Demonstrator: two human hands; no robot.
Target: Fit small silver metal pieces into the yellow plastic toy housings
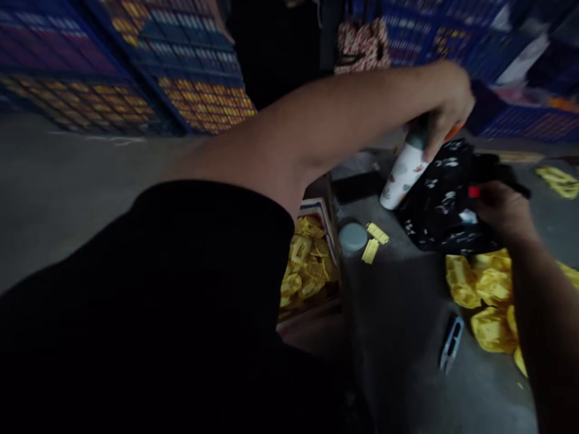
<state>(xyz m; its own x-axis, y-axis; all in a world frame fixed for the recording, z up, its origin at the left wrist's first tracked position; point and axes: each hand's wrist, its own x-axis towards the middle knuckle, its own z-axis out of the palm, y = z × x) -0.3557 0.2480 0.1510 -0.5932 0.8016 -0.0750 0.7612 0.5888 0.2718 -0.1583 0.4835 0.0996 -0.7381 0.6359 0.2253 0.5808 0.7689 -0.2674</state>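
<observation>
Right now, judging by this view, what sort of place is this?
Probably a workshop or small factory: there are several blue crates, many similar yellow pieces, and what look like snips on the worktop.

There's the white cylindrical bottle (401, 181), dotted with reddish and grey-green leaf-like motifs, against the black cloth bundle (441, 211) scattered with white print, and a small bright-red piece (473, 191) popping out of the dark! Over here it's all yellow, these glossy plastic pieces (494, 286), while the slim snips (453, 337) show pale blue and the flat round disc (353, 237) a muted grey-green.
</observation>
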